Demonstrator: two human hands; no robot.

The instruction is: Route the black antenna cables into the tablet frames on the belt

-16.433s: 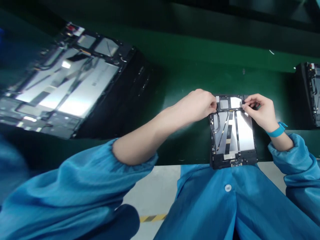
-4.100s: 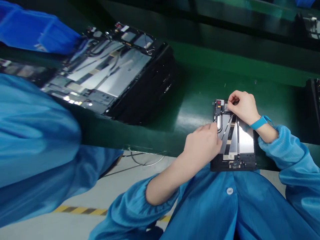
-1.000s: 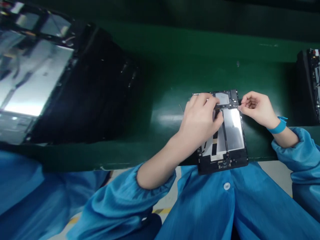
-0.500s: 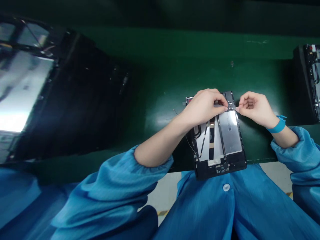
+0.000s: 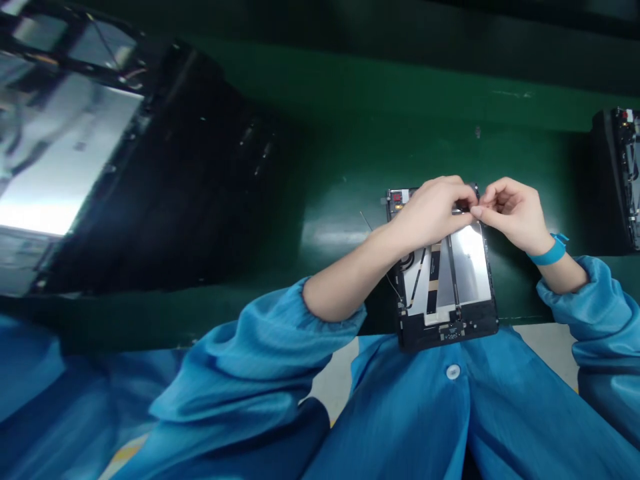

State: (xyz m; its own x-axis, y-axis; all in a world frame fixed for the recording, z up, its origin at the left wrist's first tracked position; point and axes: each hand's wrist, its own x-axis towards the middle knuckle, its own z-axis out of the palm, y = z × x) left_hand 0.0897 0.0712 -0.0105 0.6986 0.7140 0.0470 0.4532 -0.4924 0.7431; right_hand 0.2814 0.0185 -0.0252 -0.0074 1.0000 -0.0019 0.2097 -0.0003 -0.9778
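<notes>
An opened tablet (image 5: 473,267) lies at the front edge of the green bench, its inside facing up with metal plates, dark flat cables and a thin loose wire (image 5: 393,283) at its left side. My left hand (image 5: 437,213) reaches across its upper part, thumb and index finger pinched near the top right corner. Right beside it, my right hand (image 5: 515,213) is also pinched, its fingertips meeting those of the left. Whatever is between the fingertips is too small or hidden to make out. A blue band (image 5: 550,252) circles my right wrist.
Stacks of similar opened tablets stand on the green bench (image 5: 340,160), a large blurred one (image 5: 100,153) at the left and another (image 5: 613,180) at the right edge. A tiny object (image 5: 478,132) lies farther back. A blue sleeve or garment (image 5: 30,380) shows at lower left.
My right hand has closed in on the left, so their fingertips now meet over the tablet's top right corner. The view has shifted, moving the left stack rightward in the picture.
</notes>
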